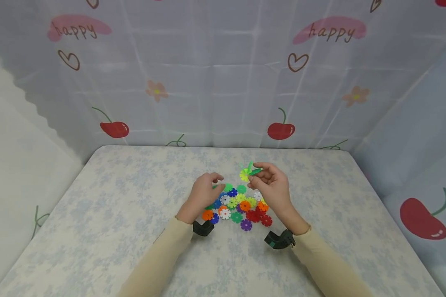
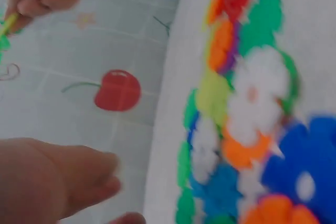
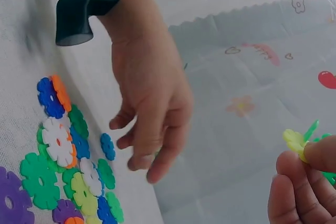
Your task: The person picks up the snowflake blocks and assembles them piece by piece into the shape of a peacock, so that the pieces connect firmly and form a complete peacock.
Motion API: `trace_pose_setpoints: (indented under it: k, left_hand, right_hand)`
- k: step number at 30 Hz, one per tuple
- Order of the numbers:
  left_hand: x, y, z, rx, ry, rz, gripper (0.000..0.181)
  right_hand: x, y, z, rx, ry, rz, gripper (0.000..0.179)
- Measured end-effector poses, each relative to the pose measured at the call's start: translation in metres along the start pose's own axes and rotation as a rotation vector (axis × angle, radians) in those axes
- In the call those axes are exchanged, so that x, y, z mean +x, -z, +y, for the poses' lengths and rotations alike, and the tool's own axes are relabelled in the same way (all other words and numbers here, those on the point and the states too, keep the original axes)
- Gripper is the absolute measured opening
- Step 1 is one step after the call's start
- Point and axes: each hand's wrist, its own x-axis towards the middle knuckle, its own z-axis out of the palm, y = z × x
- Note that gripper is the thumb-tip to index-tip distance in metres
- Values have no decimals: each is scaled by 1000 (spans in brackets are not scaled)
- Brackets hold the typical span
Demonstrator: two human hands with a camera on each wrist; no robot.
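My right hand (image 1: 272, 184) is raised over the far side of a pile of plastic snowflake discs (image 1: 236, 217). Between its thumb and fingers it pinches a small joined piece: a yellow disc (image 1: 244, 175) with green discs (image 1: 255, 171) set at angles to it. In the right wrist view the yellow disc (image 3: 294, 141) shows beside the thumb. My left hand (image 1: 202, 192) hovers at the pile's left side, fingers loosely bent. No disc shows clearly in its grasp, though a speck of green appears between its fingers in the right wrist view.
Loose discs in orange (image 1: 207, 215), white (image 1: 224, 213), purple (image 1: 246, 225), red (image 1: 266, 220) and blue lie close together, some overlapping. A patterned cloth covers the table (image 1: 134, 185). A printed curtain (image 1: 215, 82) hangs behind its far edge. Each wrist wears a dark camera mount (image 1: 203, 228).
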Motion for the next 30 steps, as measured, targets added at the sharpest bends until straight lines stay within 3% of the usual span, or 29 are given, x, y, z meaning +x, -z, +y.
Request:
trace_pose_setpoints:
  k: [3,7,15,19,22,26,28,30]
  left_hand:
    - [3,-6,-10,169,32,-72,36]
    - [3,-11,-15,299,43,-83,37]
    - [5,-10,-19,281,107,-91,26]
    - [5,-8,-23,161,130,-73,16]
    - [4,-2,-21,-67,112,-21,11]
    - [-1,12,-4,-437,-16,73,10]
    - [-4,18,7,-539,-111,102,14]
    - [-6,22,16,-579,-197,115,16]
  right_hand:
    - [0,2,0,28,-4,2,37]
    - [-1,2,0,58,5,-18,39]
    - [0,2,-1,78,-14,-29,40]
    - [1,0,0,95,-76,-33,42]
    - [0,0,0,122,-145,-38,44]
    - [-1,-1,0,160,-209,-57,45]
    - [-1,-1,-1,181,-224,-73,44]
    - [-1,-1,-2,203,-234,-94,43]
